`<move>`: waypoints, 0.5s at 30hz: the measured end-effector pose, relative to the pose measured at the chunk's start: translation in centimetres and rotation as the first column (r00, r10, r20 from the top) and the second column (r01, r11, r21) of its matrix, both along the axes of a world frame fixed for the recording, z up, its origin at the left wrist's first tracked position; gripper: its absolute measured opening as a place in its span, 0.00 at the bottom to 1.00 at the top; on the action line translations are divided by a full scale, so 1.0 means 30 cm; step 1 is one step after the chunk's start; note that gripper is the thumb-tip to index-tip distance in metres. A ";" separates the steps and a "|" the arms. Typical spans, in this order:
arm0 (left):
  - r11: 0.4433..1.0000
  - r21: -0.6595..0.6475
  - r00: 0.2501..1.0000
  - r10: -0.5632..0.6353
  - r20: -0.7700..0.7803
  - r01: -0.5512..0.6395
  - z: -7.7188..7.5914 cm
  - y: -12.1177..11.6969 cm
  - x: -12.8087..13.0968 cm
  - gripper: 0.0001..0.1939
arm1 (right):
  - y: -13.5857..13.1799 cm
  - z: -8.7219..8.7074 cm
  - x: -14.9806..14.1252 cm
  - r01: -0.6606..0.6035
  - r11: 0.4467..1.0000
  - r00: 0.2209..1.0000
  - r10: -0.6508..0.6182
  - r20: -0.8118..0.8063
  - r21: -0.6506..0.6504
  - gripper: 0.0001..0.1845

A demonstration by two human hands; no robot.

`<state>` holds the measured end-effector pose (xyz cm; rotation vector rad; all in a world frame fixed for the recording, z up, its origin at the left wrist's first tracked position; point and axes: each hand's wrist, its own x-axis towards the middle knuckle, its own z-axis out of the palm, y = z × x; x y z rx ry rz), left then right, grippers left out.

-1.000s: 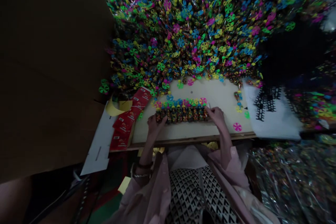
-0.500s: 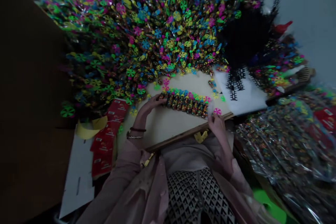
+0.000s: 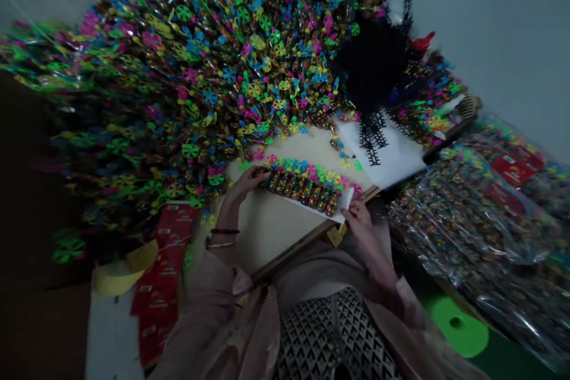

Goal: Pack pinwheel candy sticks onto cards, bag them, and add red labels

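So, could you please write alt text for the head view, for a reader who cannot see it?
Seen from the wearer's head, two hands work at a row of candy packs topped with colored pinwheels, on a pale board. The left hand touches the row's end, and the right hand pinches a white strip along it. A huge heap of similar packs lies beyond, with red cards at left.

A pale wooden board [image 3: 267,237] — pinwheel candy tubes [image 3: 303,190] in a row, wrapped pinwheels [image 3: 200,71] heaped behind.
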<state>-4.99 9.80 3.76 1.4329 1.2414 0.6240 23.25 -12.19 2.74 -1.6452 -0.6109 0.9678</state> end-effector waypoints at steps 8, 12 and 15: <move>0.856 0.085 0.855 -0.494 -0.159 0.510 0.080 0.204 0.278 0.28 | -0.333 -0.003 -0.103 -0.331 0.932 0.925 0.352 0.144 -0.148 0.16; 0.901 0.199 0.922 -0.364 -0.136 0.385 0.088 0.181 0.355 0.32 | -0.201 0.040 0.162 -0.055 0.995 0.751 0.094 0.654 -0.081 0.16; 0.916 0.377 0.990 -0.119 -0.072 0.137 0.110 0.081 0.373 0.28 | 0.022 0.057 0.406 -0.002 0.992 0.469 0.110 0.876 -0.123 0.15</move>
